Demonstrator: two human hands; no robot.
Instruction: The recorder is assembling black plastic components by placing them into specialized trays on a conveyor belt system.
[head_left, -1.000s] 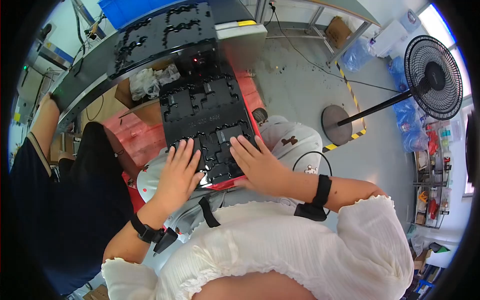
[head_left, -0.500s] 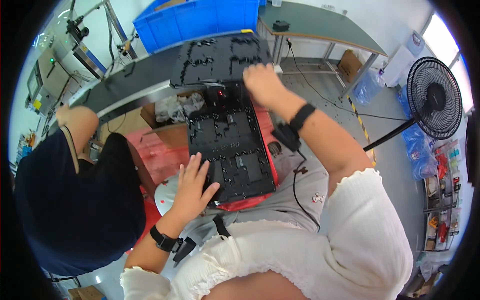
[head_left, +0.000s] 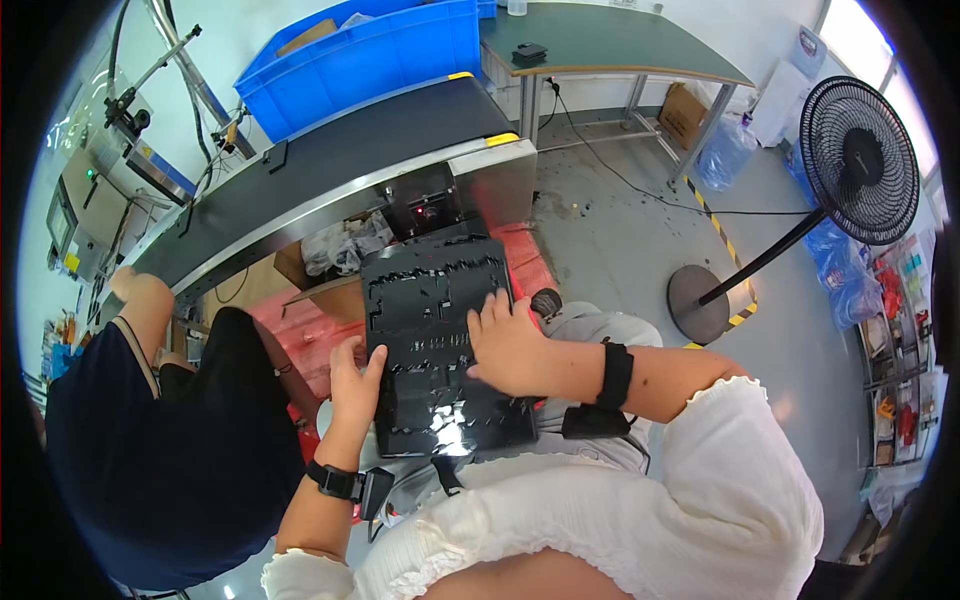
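Looking down at black tray (head_left: 420,385), laid over the lap, long side running away from the body, far end near the conveyor (head_left: 340,150) and lower than its belt. Raised ridges across the top, strong glare toward the body end. Single tray or stack: cannot tell.

On the tray's right side, right hand (head_left: 508,345), palm down, fingers spread. At the left edge, left hand (head_left: 352,385), thumb apart from the fingers, fingertips partly hidden; cannot tell whether pinching the rim. Black straps (head_left: 617,375) on both wrists.

Under the conveyor, cardboard box (head_left: 340,300) with clear plastic bags (head_left: 345,243). Behind the belt, blue bin (head_left: 370,75). Farther right, green-topped table (head_left: 610,45) and black standing fan (head_left: 862,160). At left, co-worker (head_left: 170,450) in dark top.
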